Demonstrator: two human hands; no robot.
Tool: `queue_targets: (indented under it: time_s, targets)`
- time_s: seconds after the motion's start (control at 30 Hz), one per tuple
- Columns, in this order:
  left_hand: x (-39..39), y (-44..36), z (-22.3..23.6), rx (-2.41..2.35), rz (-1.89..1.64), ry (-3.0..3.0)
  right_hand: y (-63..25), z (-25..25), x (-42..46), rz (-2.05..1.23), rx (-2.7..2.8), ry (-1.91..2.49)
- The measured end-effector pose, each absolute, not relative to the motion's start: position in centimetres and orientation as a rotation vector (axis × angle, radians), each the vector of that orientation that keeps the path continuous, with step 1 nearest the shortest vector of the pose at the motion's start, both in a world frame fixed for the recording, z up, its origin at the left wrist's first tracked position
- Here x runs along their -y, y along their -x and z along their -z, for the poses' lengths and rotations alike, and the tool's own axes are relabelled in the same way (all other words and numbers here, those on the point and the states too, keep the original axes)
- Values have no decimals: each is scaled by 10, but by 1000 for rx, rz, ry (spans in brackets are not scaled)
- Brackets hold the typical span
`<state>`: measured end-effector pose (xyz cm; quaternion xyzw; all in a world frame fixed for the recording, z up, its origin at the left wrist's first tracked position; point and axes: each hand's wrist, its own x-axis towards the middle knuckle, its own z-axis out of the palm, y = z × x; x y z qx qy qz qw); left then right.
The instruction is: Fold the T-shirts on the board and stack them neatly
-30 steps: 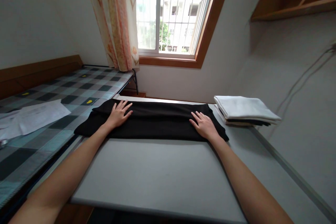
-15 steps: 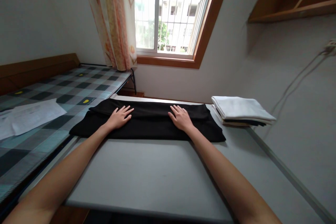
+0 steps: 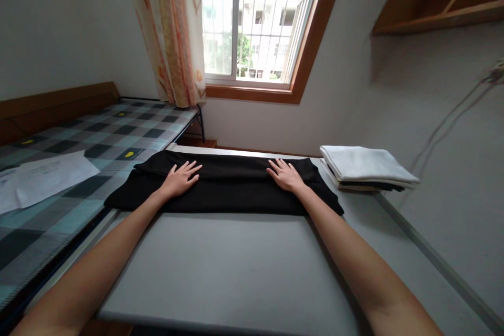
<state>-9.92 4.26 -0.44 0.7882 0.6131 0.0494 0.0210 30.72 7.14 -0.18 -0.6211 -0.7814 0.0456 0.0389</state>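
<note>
A black folded garment lies as a long band across the far part of the grey-white table. On its left part my left hand rests palm down, fingers spread. My right hand lies flat on the right part, fingers also apart. Neither hand grips the fabric. A fold line runs along the cloth's length beneath the hands. What kind of garment it is cannot be made out.
To the right, a stack of folded cloth, white on top, sits near the wall. A checked bed with paper sheets adjoins the table's left side. Behind are a curtain and a barred window; a wooden shelf hangs upper right.
My right hand has slid to the right along the black cloth, whose right end reaches slightly farther right. My left hand has stayed nearly in place.
</note>
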Motion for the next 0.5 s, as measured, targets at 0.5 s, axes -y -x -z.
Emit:
queue_targets:
  time_s: [0.5]
  targets:
    - [-41, 97, 1, -1889, -155, -2431, -365, 5, -63, 321, 2224, 1749]
